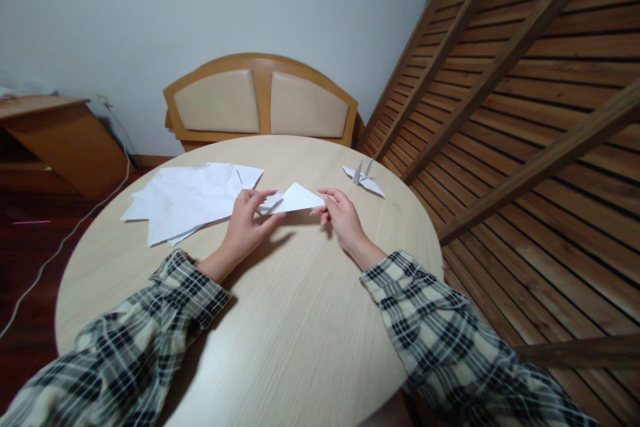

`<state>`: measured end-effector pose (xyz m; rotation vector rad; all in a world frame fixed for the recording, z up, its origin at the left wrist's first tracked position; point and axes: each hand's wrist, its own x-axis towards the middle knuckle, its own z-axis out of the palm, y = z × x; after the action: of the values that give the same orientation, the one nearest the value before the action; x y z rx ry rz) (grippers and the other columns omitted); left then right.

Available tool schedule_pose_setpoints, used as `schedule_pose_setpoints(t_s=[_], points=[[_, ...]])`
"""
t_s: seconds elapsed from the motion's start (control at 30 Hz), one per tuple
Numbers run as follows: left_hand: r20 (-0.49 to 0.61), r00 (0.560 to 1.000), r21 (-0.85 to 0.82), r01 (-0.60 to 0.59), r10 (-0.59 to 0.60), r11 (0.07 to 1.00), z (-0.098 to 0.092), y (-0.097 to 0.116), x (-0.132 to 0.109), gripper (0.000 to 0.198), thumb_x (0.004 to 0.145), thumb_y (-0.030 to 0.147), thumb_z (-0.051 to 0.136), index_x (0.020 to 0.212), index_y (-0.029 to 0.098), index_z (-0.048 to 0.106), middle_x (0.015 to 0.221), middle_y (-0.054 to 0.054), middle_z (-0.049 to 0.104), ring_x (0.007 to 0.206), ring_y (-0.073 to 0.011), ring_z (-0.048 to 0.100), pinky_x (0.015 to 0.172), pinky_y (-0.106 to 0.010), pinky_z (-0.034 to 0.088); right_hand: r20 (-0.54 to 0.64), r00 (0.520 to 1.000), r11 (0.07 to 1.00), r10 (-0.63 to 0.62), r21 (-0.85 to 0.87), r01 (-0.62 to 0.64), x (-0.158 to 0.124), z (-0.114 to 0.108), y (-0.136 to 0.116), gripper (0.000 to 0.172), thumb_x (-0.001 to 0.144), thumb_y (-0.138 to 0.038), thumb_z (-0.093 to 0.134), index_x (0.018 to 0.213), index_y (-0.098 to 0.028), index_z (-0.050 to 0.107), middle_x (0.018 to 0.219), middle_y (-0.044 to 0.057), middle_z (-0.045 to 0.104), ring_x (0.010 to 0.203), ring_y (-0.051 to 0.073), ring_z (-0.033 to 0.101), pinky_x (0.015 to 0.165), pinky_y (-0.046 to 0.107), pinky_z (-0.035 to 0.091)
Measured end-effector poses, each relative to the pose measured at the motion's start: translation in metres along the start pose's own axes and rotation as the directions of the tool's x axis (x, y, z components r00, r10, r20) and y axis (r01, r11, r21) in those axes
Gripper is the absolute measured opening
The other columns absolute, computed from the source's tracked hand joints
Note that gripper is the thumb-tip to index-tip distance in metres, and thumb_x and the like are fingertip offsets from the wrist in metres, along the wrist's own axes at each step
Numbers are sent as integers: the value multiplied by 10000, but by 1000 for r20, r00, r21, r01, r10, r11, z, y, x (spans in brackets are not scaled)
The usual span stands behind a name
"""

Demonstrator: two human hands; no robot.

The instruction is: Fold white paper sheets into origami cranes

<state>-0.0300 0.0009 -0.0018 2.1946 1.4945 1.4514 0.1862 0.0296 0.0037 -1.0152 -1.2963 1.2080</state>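
Note:
A folded piece of white paper (299, 197) with a triangular peak is held between my two hands, just above the tabletop. My left hand (245, 221) grips its left part, thumb along the lower edge and fingers over the top. At the right corner, my right hand (343, 217) pinches the paper between thumb and fingers. Beyond the right hand stands a finished-looking white paper crane (364, 178) with its wings spread. Loose white paper sheets (185, 200) lie overlapping to the left, close behind my left hand.
The round pale wooden table (295, 320) lies under both arms. Behind it stands a wooden headboard (265, 103) with cream panels against the wall. A slatted wooden frame (525, 107) leans on the right. To the left are a wooden desk (65, 137) and a white cable (75, 230).

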Motion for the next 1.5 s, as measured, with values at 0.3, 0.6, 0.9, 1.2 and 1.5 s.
schedule_pose_setpoints(t_s=[0.3,0.6,0.9,1.2,1.5], points=[[204,973,76,-126,108,989,4,-9,-3,313,915,186,514,1193,243,646,1289,-114,572,1186,-283,503,1033,-540,381,164,985,997,-61,62,51,-5,2,-1,261,924,-391,503,1110,-215,553,709,-6,702,443,74,496,452,213,387],[59,953,-458,289,-296,841,4,14,-2,132,888,265,557,857,194,663,856,-51,654,861,-201,585,798,-318,499,103,993,996,-52,83,44,-4,-1,0,334,916,-454,505,1160,-226,517,683,-27,673,455,80,509,465,213,406],[252,773,-818,491,-582,298,15,15,1,159,907,370,559,950,217,558,948,-58,659,886,-197,627,697,-293,559,87,996,1000,-23,-4,24,-6,1,-1,327,856,-401,621,1109,-205,554,558,-95,456,420,60,368,387,192,244],[353,735,-847,514,-580,137,11,22,1,138,937,326,524,990,208,572,1068,-70,663,937,-186,641,754,-318,582,216,976,998,30,-68,-16,-8,3,7,326,809,-505,659,840,-187,594,665,-16,561,444,64,431,364,207,301],[461,754,-790,589,-468,170,9,26,-2,116,882,291,613,946,196,597,875,-35,645,760,-151,611,662,-261,542,106,994,994,-26,-102,37,1,-2,14,327,767,-478,684,711,-166,603,553,-15,550,471,93,456,433,220,327]])
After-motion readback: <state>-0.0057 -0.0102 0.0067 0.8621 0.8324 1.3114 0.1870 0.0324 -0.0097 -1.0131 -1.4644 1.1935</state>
